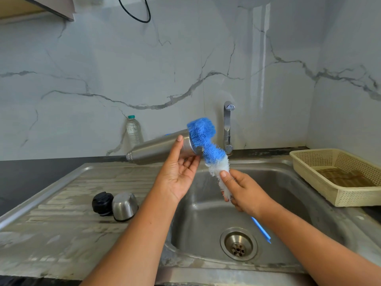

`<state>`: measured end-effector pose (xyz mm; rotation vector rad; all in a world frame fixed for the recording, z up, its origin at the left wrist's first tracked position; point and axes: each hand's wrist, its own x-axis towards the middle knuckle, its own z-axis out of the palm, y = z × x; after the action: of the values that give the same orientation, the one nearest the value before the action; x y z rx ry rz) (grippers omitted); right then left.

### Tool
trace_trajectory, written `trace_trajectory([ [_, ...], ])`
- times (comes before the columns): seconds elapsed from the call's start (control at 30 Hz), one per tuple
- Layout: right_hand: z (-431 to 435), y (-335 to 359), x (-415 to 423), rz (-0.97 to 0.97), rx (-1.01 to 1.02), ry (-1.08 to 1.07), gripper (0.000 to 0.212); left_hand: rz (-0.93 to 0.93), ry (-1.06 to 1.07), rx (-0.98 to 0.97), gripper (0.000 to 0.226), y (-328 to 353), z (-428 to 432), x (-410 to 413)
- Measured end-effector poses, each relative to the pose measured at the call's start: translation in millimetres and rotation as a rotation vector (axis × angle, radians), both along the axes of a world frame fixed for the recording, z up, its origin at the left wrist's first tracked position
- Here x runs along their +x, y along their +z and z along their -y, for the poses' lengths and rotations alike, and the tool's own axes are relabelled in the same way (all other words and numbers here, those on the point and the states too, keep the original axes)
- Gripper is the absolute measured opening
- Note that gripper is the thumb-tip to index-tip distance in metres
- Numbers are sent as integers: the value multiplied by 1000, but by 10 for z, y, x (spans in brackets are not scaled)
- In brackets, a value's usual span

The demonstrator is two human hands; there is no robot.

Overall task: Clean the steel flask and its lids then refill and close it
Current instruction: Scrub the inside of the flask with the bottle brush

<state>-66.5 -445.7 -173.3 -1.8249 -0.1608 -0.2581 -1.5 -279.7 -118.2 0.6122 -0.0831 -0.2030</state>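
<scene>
The steel flask [156, 149] lies almost level above the left rim of the sink [288, 193], cradled in the left hand [177, 172], its mouth facing right at the blue head of the brush [203, 133], which the right hand [245, 190] grips lower down, so the push likely runs leftward.

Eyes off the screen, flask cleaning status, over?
Left hand holds steel flask sideways. Right hand grips bottle brush, head at flask mouth. Black lid, steel lid on draining board.

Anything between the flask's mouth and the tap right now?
Yes. The brush, gripped by the right hand, has its blue bristles across the mouth of the flask held in the left hand, directly before the tap.
</scene>
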Motion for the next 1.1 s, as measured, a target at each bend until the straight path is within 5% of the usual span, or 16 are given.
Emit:
trace_trajectory([
  [0.17, -65, -24, 38, 3, -152, -124, 36, -11, -10, -28, 65, -23, 15, -1],
  [0.47, -114, -24, -70, -141, 45, 54, 43, 23, 119, -89, 72, -4, -168, 132],
  [0.83, -7, 39, -26, -168, 115, -53, 43, 59, 34, 38, 39, -8, -29, 27],
  [1.1, -61, 112, -26, 20, 28, -163, 46, 187, 124, 196, 72, -69, -79, 146],
])
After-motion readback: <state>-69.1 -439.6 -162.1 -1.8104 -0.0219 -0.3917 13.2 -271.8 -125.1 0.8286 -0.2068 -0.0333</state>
